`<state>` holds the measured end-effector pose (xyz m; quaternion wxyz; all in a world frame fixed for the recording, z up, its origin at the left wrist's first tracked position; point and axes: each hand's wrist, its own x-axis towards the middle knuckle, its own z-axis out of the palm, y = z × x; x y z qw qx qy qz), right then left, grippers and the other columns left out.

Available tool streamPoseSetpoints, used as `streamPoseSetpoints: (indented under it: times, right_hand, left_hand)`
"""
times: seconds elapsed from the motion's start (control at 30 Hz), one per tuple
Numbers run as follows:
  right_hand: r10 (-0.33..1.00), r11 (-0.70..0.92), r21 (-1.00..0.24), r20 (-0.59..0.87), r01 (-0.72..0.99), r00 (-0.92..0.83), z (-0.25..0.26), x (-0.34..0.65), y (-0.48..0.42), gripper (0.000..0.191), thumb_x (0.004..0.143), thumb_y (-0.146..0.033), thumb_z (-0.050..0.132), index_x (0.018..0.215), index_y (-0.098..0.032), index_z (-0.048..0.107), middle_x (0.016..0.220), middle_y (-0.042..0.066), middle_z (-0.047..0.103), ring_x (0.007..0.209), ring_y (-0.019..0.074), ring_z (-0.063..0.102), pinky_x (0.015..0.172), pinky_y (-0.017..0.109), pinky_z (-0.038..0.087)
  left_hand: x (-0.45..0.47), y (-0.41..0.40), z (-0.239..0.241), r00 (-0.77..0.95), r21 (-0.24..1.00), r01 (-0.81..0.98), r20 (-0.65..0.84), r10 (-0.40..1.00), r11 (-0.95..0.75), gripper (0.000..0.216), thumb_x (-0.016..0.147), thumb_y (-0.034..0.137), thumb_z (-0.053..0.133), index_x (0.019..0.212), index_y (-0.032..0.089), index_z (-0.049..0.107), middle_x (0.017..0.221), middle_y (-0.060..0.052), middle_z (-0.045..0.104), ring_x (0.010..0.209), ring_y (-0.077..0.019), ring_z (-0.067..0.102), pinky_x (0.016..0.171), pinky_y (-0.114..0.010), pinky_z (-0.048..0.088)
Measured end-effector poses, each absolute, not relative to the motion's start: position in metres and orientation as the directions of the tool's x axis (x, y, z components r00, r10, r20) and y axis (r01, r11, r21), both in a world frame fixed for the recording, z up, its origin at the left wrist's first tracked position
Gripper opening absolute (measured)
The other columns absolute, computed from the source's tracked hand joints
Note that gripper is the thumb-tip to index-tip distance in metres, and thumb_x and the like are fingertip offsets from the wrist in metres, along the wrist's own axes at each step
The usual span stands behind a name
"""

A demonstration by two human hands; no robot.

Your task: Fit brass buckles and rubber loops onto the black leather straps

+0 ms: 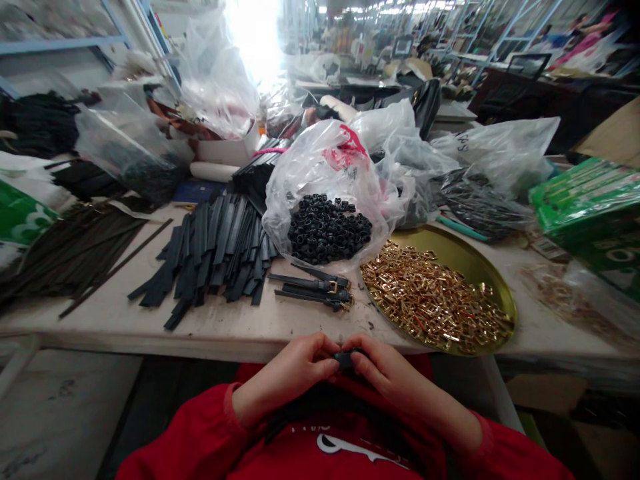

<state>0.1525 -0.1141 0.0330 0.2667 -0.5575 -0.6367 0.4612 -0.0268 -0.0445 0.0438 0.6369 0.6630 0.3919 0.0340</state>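
Inspector: Two hands, left (pixel 295 370) and right (pixel 383 373), meet below the tabletop (pixel 225 327) edge, over your lap. Both pinch one small black piece (pixel 345 360), fingertips closed tight on it.

Operator: Risk?

Inspector: You hold it off the tabletop, so a slip would likely drop it to your lap or the floor. The grip is fingertip only, and the piece is mostly hidden; I cannot tell its exact shape.

Operator: Pose?

Inspector: Your wrists angle inward, thumbs on top, forearms close to your body. Finished straps (pixel 315 288) lie just beside the buckle tray (pixel 480 267), well apart from your hands.
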Motion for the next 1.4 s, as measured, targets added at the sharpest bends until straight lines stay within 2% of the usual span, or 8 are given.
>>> streamPoseSetpoints:
  times: [0.37, 0.67, 0.83, 0.93, 1.1, 1.2, 1.3, 1.4]
  right_hand:
    - [0.988, 0.054, -0.797, 0.130, 0.601, 0.083, 0.013, 0.132, -0.054, 0.024, 0.088, -0.036, 0.032, 0.094, -0.019, 0.048, 0.077, 0.005, 0.063, 0.068, 0.0186, 0.061, 0.059, 0.030, 0.047]
    - [0.941, 0.203, -0.489, 0.338, 0.849, -0.030, -0.004, 0.143, -0.034, 0.026, 0.090, -0.034, 0.033, 0.091, -0.020, 0.055, 0.082, 0.006, 0.066, 0.073, 0.0194, 0.063, 0.063, 0.031, 0.048]
    - [0.866, 0.244, -0.101, 0.471, 0.965, -0.169, -0.017, 0.145, -0.021, 0.034, 0.083, -0.042, 0.049, 0.101, -0.017, 0.061, 0.106, 0.013, 0.063, 0.095, 0.0293, 0.057, 0.082, 0.044, 0.042]
    - [0.864, 0.276, -0.060, 0.452, 0.959, -0.221, -0.028, 0.143, -0.015, 0.032, 0.082, -0.034, 0.052, 0.107, -0.016, 0.060, 0.107, 0.013, 0.063, 0.098, 0.0293, 0.055, 0.086, 0.044, 0.040]
    - [0.884, 0.307, -0.203, 0.423, 0.930, -0.200, -0.020, 0.141, -0.021, 0.041, 0.079, -0.036, 0.056, 0.115, -0.017, 0.055, 0.115, 0.014, 0.059, 0.104, 0.0311, 0.052, 0.090, 0.047, 0.038]
    - [0.919, 0.253, -0.475, 0.389, 0.843, -0.057, 0.002, 0.138, -0.026, 0.040, 0.082, -0.039, 0.051, 0.116, -0.018, 0.053, 0.111, 0.013, 0.060, 0.100, 0.0279, 0.054, 0.087, 0.045, 0.040]
    - [0.978, 0.098, -0.868, 0.174, 0.486, 0.115, 0.022, 0.137, -0.023, 0.048, 0.084, -0.047, 0.042, 0.121, -0.017, 0.042, 0.081, 0.006, 0.061, 0.064, 0.0167, 0.056, 0.060, 0.032, 0.046]
    - [0.985, -0.059, -0.998, -0.053, 0.029, 0.165, 0.035, 0.138, -0.018, 0.047, 0.081, -0.055, 0.043, 0.109, -0.018, 0.042, 0.054, -0.007, 0.045, 0.039, 0.0083, 0.036, 0.038, 0.021, 0.029]
  left_hand:
    - [-0.017, 0.013, 0.061, 0.656, 0.563, 0.686, -0.205, 0.727, -0.461, 0.027, 0.084, 0.029, 0.043, 0.101, 0.018, 0.059, 0.094, -0.008, 0.068, 0.087, -0.0235, 0.063, 0.074, -0.032, 0.047]
    - [-0.028, 0.043, 0.053, 0.711, 0.432, 0.628, 0.018, 0.703, -0.647, 0.022, 0.085, 0.035, 0.047, 0.088, 0.021, 0.063, 0.085, -0.004, 0.068, 0.081, -0.0189, 0.062, 0.072, -0.028, 0.045]
    - [-0.088, 0.093, 0.072, 0.270, 0.147, 0.938, 0.253, 0.929, -0.313, 0.021, 0.086, 0.032, 0.045, 0.090, 0.017, 0.058, 0.090, -0.009, 0.063, 0.084, -0.0210, 0.059, 0.076, -0.031, 0.043]
    - [-0.126, 0.120, 0.067, -0.010, 0.170, 0.985, 0.251, 0.968, -0.034, 0.026, 0.082, 0.034, 0.051, 0.097, 0.013, 0.054, 0.090, -0.011, 0.062, 0.084, -0.0239, 0.060, 0.072, -0.032, 0.043]
    - [-0.139, 0.121, 0.062, -0.038, 0.365, 0.931, 0.161, 0.986, -0.024, 0.025, 0.082, 0.028, 0.046, 0.102, 0.013, 0.051, 0.076, -0.006, 0.063, 0.072, -0.0194, 0.062, 0.065, -0.027, 0.043]
    - [-0.119, 0.082, 0.070, -0.003, 0.497, 0.862, 0.200, 0.980, -0.099, 0.026, 0.085, 0.028, 0.039, 0.104, 0.014, 0.049, 0.079, -0.004, 0.062, 0.073, -0.0162, 0.060, 0.066, -0.025, 0.044]
    - [-0.095, 0.023, 0.076, 0.147, 0.757, 0.616, 0.160, 0.976, -0.217, 0.020, 0.081, 0.029, 0.043, 0.094, 0.016, 0.052, 0.071, 0.000, 0.057, 0.064, -0.0135, 0.054, 0.061, -0.023, 0.042]
    - [-0.077, -0.025, 0.073, 0.423, 0.888, 0.440, -0.074, 0.903, -0.133, 0.014, 0.079, 0.026, 0.044, 0.083, 0.017, 0.054, 0.065, 0.002, 0.052, 0.060, -0.0119, 0.049, 0.056, -0.022, 0.039]
